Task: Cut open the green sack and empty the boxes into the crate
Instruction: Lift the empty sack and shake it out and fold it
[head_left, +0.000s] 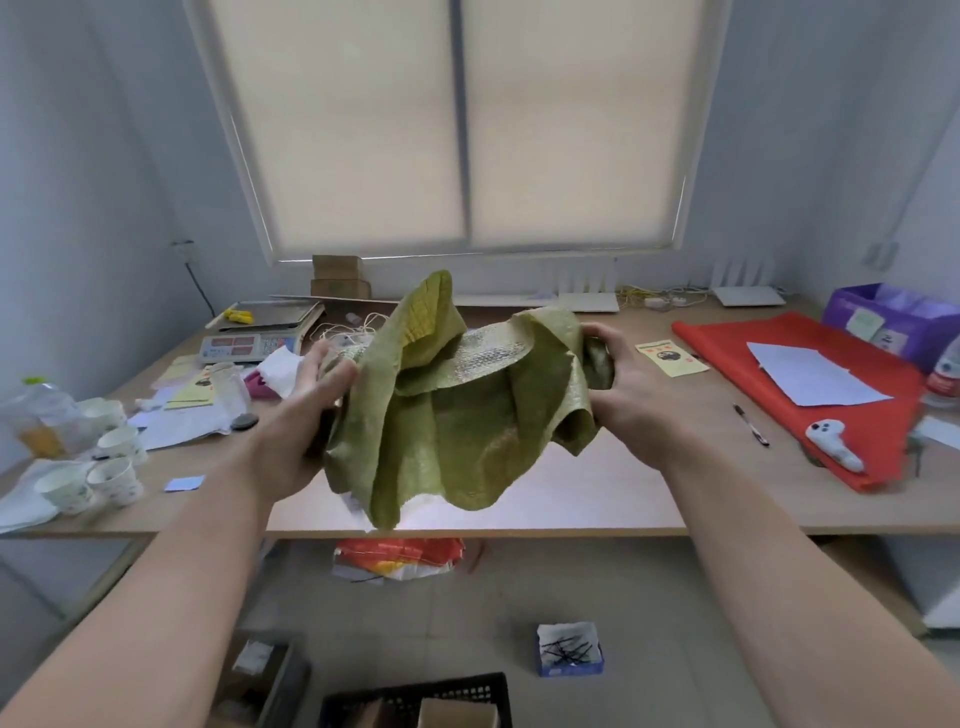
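The right hand (631, 395) has its fingers curled round a bunched corner of the green sack (457, 415), at the sack's three o'clock. At nine o'clock the left hand (304, 400) pinches the other side between thumb and fingers. Between the two grips the woven cloth hangs limp and crumpled, its mouth folded over at twelve o'clock, and it is held in the air above the near edge of the table (597, 493). It shows no bulge of anything inside, so the emptying looks all but done. Down at six o'clock, on the floor at the bottom of the view, stands the black crate (467, 687), with the tops of cardboard boxes (457, 713) showing in it. What probably remains is a check that the sack is empty, with a shake over the crate if it is not, and then setting it aside, perhaps away from the red cloth (779, 374) at three o'clock.
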